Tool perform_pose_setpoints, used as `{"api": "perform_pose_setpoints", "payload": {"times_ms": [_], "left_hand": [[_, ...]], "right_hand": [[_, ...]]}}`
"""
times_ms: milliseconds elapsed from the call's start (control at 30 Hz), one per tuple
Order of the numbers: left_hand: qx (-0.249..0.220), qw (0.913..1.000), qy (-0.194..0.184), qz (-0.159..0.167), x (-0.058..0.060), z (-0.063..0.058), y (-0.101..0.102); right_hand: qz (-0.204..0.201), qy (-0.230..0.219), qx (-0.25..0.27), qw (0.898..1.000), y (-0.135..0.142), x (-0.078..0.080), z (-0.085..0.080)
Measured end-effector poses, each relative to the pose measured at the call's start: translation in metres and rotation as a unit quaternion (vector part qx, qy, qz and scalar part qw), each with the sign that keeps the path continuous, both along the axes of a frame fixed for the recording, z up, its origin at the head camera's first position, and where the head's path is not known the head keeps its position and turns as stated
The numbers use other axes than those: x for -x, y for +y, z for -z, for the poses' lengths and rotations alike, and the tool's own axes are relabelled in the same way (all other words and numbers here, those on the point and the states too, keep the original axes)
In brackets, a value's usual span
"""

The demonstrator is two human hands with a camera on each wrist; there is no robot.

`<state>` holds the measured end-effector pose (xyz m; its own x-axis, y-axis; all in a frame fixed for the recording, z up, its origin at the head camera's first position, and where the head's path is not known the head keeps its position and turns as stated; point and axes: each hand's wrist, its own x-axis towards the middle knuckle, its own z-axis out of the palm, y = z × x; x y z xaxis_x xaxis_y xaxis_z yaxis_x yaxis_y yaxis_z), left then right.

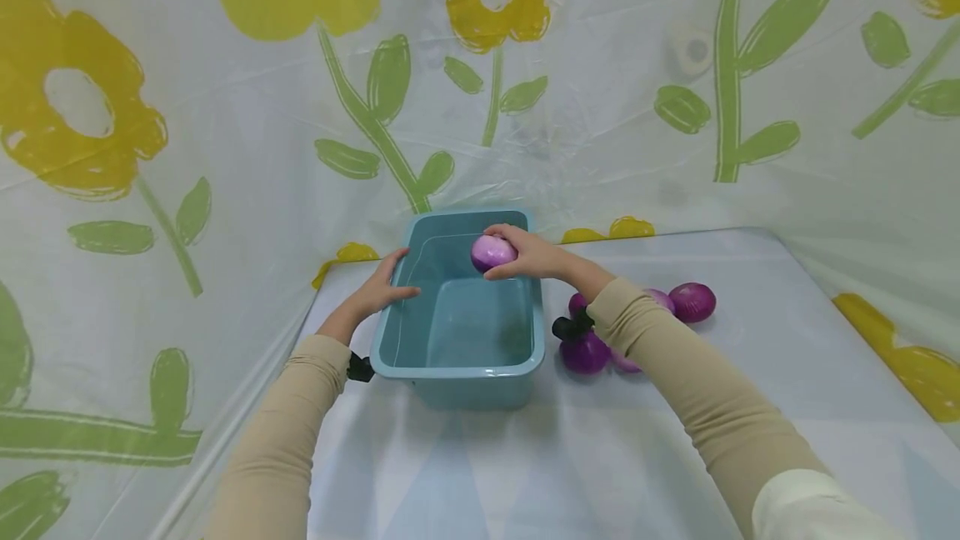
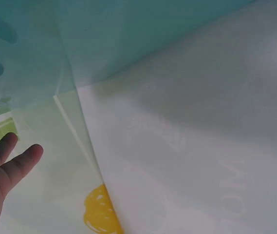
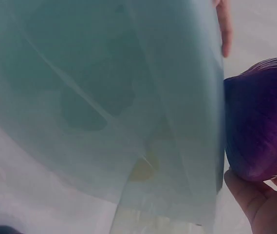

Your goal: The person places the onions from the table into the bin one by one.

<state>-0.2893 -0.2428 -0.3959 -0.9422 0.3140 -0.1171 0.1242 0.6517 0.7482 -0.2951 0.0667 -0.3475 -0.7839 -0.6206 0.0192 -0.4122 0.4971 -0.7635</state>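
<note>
A purple onion (image 1: 492, 253) is in my right hand (image 1: 534, 255), pinched between thumb and fingers above the right part of a blue-green plastic tub (image 1: 459, 372). In the right wrist view, the onion (image 3: 262, 122) shows dark purple beyond the tub's wall (image 3: 177, 97), with the thumb under it. At the tub's left rim is my left hand (image 1: 378, 288), its thumb over the inner side and its fingers spread along the edge. The left wrist view catches this hand (image 2: 2, 170) with two fingers extended outside the wall. The tub's inner floor is visible.
Several more purple onions (image 1: 692, 302) lie on the white table (image 1: 750, 340) right of the tub, partly hidden by my right forearm. A flower-printed curtain (image 1: 585, 140) hangs behind the table and along its sides.
</note>
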Motion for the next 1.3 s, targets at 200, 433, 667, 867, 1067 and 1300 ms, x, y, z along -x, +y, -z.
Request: {"api": "perform_pose_setpoints", "payload": {"times_ms": [200,433,667,867,1067,1300], "left_hand": [[-0.013,0.9999,-0.002,-0.005,-0.002,0.001,-0.001],[-0.020,0.9998,-0.003,-0.002,-0.003,0.001,0.000],[-0.020,0.9997,-0.008,-0.005,-0.003,0.001,0.000],[-0.029,0.9995,-0.006,-0.008,-0.005,0.003,0.000],[-0.037,0.9993,-0.005,-0.004,-0.007,0.005,0.000],[-0.038,0.9992,-0.001,-0.010,-0.008,0.006,0.000]], "right_hand": [[-0.012,-0.002,-0.016,1.000,-0.007,-0.003,0.001],[-0.034,0.017,-0.021,0.999,-0.010,-0.006,-0.001],[-0.004,0.020,0.003,1.000,0.014,-0.007,-0.010],[0.029,0.031,0.023,0.999,0.054,-0.014,-0.019],[0.063,0.052,0.023,0.996,0.107,-0.034,-0.010],[0.109,0.070,0.020,0.991,0.163,-0.054,0.042]]}}
